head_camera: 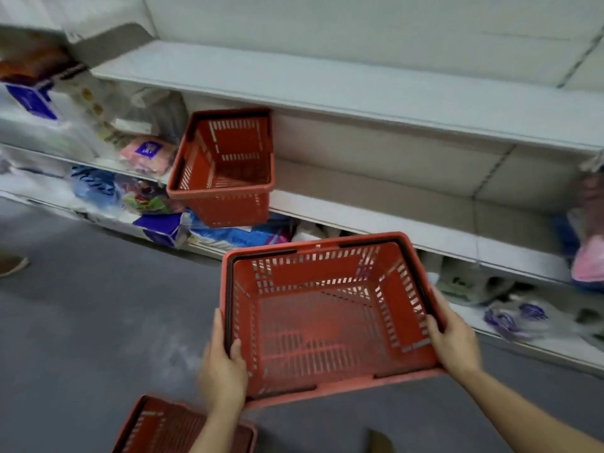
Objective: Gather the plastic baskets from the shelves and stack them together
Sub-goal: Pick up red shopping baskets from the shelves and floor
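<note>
At the bottom left edge of the view, a red basket on the floor (183, 426) stands on the grey floor (81, 322), partly hidden behind the left forearm; this is probably the stack's base. Above it, a second red basket on the shelf (225, 165) sits at the front edge of the middle shelf (425, 220), tipped forward so its near side overhangs the lip, beside bagged goods (143, 152).

The left hand (222, 364) clamps the left rim of the held basket (327, 318), thumb curled inside the wall, fingers underneath. The right hand (454, 341) grips the right rim likewise, thumb over the edge. The basket hangs in the air, clear of shelf and floor, mouth up.

It looks light and fairly stiff: slotted plastic walls, a thick rim, black handles folded flat along it. The 2 short rims are the sound holds; the tapered walls should nest, if the handles stay down and the basket is lowered level.
</note>
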{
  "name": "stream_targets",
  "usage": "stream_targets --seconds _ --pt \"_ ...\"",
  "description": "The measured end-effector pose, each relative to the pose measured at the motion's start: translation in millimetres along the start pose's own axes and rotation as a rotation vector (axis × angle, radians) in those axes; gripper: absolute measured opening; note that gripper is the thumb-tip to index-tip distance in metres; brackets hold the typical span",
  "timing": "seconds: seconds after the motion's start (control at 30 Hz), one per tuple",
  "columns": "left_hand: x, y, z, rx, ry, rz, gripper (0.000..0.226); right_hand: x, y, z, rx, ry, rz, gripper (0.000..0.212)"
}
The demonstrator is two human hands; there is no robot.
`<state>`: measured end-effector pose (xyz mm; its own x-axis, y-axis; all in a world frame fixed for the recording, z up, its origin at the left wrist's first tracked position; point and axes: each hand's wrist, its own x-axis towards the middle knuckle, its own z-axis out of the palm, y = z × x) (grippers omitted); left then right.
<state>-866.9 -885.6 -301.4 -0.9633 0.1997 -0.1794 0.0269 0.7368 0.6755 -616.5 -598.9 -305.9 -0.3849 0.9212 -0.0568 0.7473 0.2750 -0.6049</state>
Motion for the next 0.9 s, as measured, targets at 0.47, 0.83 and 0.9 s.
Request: stream_targets --seconds 0.47,0.83,0.9 --pt "-165.6 183.0 36.3 -0.007 0.047 0.289 0.071 -30.2 127.1 -214.4 0.151 0.300 0.033 0.064" --pt "-340.4 340.8 143.0 -0.153 0.000 0.527 0.071 -31.9 282.2 -434.1 0.164 0.612 0.088 0.060" --pt "-357.8 372.2 158.1 -0.193 -0.024 0.588 0.072 -27.8 301.3 -464.9 0.151 0.663 0.091 0.061"
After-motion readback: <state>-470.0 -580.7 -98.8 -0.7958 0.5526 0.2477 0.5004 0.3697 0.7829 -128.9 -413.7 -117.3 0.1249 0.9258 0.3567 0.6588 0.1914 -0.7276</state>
